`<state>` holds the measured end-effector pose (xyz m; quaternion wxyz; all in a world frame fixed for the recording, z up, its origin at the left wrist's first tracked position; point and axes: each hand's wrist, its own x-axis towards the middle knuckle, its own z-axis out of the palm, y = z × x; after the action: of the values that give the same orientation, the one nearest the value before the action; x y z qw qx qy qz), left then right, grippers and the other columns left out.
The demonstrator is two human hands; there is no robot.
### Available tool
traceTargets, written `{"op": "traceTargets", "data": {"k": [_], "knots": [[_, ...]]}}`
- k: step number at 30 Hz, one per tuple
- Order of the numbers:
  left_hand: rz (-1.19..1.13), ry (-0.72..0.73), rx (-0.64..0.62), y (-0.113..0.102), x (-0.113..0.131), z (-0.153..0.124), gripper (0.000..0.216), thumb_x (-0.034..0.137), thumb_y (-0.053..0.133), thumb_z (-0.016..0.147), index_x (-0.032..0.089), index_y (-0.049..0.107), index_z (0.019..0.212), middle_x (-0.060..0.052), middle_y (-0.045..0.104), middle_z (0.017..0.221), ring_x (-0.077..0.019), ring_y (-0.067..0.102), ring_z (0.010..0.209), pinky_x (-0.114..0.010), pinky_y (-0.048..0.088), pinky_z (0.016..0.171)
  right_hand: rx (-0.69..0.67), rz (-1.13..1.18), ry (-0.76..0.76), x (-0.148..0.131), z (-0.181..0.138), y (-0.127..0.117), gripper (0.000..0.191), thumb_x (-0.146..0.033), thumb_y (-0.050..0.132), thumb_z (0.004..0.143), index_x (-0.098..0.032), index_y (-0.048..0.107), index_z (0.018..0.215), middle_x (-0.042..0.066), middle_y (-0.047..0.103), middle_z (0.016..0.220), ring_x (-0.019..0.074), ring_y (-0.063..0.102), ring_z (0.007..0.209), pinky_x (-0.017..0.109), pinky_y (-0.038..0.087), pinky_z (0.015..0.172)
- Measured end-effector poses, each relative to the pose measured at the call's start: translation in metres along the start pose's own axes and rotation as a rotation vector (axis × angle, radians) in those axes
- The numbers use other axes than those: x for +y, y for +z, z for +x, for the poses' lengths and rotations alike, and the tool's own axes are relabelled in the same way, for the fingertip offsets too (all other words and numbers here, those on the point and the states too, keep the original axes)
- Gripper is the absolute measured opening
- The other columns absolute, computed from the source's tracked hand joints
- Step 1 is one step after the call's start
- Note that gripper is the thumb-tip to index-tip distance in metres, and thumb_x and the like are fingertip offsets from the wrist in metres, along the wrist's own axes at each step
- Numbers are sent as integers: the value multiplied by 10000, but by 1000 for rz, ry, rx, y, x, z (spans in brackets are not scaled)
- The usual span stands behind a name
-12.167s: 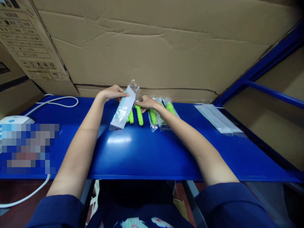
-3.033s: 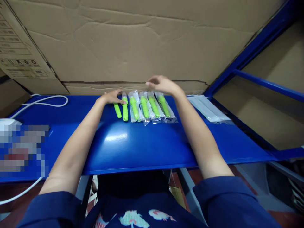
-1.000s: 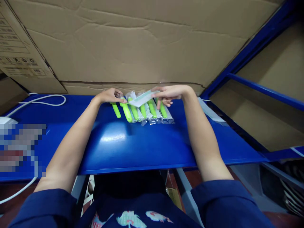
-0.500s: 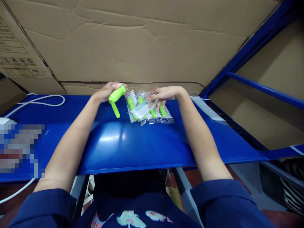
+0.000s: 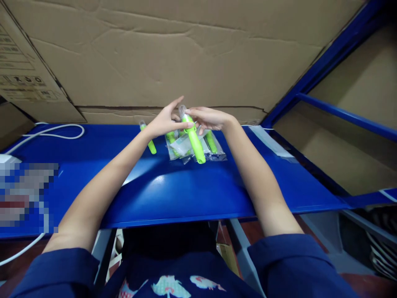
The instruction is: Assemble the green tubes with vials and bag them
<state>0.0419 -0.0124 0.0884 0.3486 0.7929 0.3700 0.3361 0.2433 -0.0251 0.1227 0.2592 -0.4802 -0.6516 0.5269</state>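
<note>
While the white cable lies at the far left of the blue table and a second green tube rests loose on it, the left hand has opened, fingers stretched, palm against the capped green tube it gripped half a second ago. That tube now hangs over the empty pouch, pinched near its cap by the right hand; bagged tubes and spare pouches lie rightward.

Cardboard wall behind; white cable left; blue rail right.

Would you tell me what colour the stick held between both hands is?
The stick is lime green; the head view shows it.
</note>
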Motion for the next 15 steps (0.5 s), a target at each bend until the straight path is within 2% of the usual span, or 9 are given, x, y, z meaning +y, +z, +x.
{"op": "traceTargets", "data": {"k": [3, 6, 8, 10, 13, 15], "knots": [[81, 69, 51, 9, 1, 2, 1136, 555, 831, 763, 340, 181, 1669, -69, 79, 1771, -470, 313, 1539, -533, 400, 1209, 35, -11, -21, -1, -3, -5, 256, -450, 654, 995, -206, 645, 1073, 12, 686, 811, 96, 648, 548, 189, 588, 467], [148, 81, 49, 18, -4, 3, 1156, 671, 754, 790, 314, 105, 1678, -73, -45, 1776, -438, 100, 1615, -509, 309, 1269, 67, -35, -14, 0, -5, -12, 274, -472, 636, 1004, -202, 648, 1048, 5, 652, 758, 98, 652, 535, 197, 596, 485], [196, 45, -9, 23, -9, 2, 1150, 716, 678, 823, 254, 68, 1682, -112, -44, 1773, -400, 21, 1632, -492, 257, 1290, 100, -17, -18, 3, -5, -21, 267, -473, 644, 998, -209, 642, 1042, -3, 640, 743, 102, 655, 539, 204, 603, 500], [270, -33, -118, 24, -14, -1, 1152, 732, 647, 821, 204, 88, 1679, -157, -16, 1768, -398, 18, 1633, -516, 210, 1299, 137, 25, -21, 9, -4, -32, 235, -448, 668, 983, -224, 625, 1037, -7, 647, 751, 111, 660, 557, 213, 611, 512], [444, -160, -276, 19, -19, -6, 1224, 726, 746, 686, 222, 208, 1663, -173, 1, 1768, -467, 20, 1617, -631, 141, 1278, 226, 97, 3, 21, -2, -53, 214, -410, 691, 962, -233, 583, 1014, 7, 684, 796, 135, 685, 603, 242, 625, 536], [533, -197, -310, 11, -24, -6, 1224, 715, 789, 610, 255, 305, 1636, -169, 50, 1768, -501, 32, 1606, -689, 116, 1253, 307, 138, 28, 29, -2, -67, 201, -384, 685, 962, -228, 565, 1001, 26, 709, 839, 155, 713, 637, 273, 643, 580]]}}
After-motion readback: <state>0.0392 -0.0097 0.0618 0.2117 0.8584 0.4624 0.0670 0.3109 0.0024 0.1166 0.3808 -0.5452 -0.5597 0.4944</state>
